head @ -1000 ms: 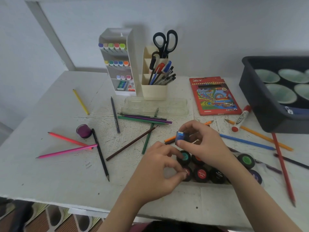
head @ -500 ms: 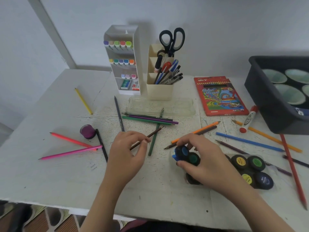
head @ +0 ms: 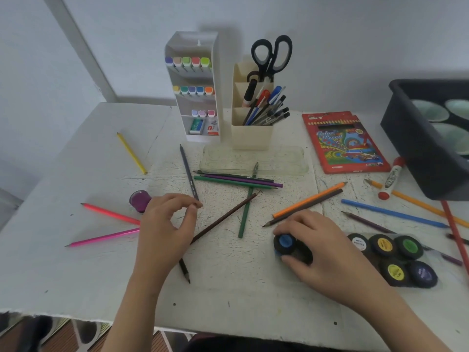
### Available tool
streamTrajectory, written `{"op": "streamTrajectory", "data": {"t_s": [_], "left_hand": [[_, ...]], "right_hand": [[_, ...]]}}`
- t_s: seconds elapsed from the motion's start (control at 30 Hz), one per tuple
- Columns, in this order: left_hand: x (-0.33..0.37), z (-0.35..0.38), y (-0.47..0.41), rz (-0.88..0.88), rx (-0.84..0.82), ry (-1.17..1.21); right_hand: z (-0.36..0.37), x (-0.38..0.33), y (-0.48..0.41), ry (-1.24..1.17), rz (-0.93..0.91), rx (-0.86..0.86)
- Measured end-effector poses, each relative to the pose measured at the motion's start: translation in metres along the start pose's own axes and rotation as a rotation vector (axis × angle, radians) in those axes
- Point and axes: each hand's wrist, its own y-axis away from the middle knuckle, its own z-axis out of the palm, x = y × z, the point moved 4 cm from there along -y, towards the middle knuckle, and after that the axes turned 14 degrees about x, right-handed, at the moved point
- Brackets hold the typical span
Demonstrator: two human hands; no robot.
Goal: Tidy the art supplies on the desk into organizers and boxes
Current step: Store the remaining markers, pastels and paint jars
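My right hand (head: pixel 327 252) grips a blue-lidded paint pot (head: pixel 285 241) at the left end of the paint set, low on the table. Other black pots (head: pixel 383 245) with white, yellow, green and purple lids sit in a clear tray to its right. My left hand (head: pixel 166 224) hovers with loosely curled fingers and holds nothing, just right of a loose purple pot (head: pixel 139 200). A brown pencil (head: pixel 225 217) runs under that hand. Several coloured pencils lie scattered over the table.
A white marker organizer (head: pixel 195 85) and a cream pen holder (head: pixel 251 133) with scissors stand at the back. In front of them lies a clear case (head: pixel 253 160). A red pencil box (head: pixel 345 143), a marker (head: pixel 392 177) and a black bin (head: pixel 416 148) are at the right.
My left hand left the paint set and moved left, close to the purple pot. My right hand brought the blue-lidded pot down from the air to the tray's left end.
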Motion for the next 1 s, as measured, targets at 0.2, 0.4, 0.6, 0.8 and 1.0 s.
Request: {"op": "streamTrajectory", "data": {"t_s": [0.2, 0.4, 0.6, 0.8, 1.0], "left_hand": [[-0.006, -0.005, -0.008, -0.012, 0.011, 0.036], [-0.012, -0.014, -0.016, -0.012, 0.093, 0.038], [-0.024, -0.037, -0.030, 0.080, 0.254, -0.162], [-0.053, -0.043, -0.038, -0.042, 0.007, -0.221], [-0.067, -0.040, -0.039, -0.042, -0.071, -0.206]], "right_hand": [[-0.004, 0.003, -0.002, -0.008, 0.052, 0.012], [-0.002, -0.003, -0.014, -0.012, 0.068, 0.010], [0.014, -0.029, -0.046, -0.053, 0.002, 0.029], [0.034, -0.052, -0.073, -0.053, -0.069, -0.003], [0.047, -0.063, -0.078, -0.073, -0.085, -0.018]]}}
